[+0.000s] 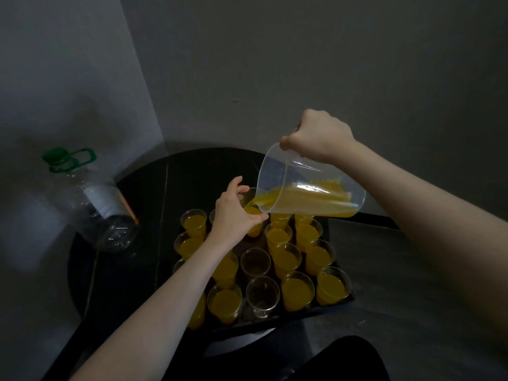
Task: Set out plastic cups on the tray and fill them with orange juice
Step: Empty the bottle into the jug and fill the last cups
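The right hand (321,136) grips a tilted clear pitcher (308,185), pouring orange juice (299,200) into a cup (251,213) grasped by left-hand fingers (239,188) above the tray (324,306); 2 cups (258,279) stand empty on the dark worktop (154,188).

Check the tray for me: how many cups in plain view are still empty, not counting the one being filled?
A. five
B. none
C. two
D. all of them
C: two clear empty cups stand one behind the other in the middle of the tray, while the other visible cups hold juice; the right hand tips the jug into the cup in the left hand's grip.
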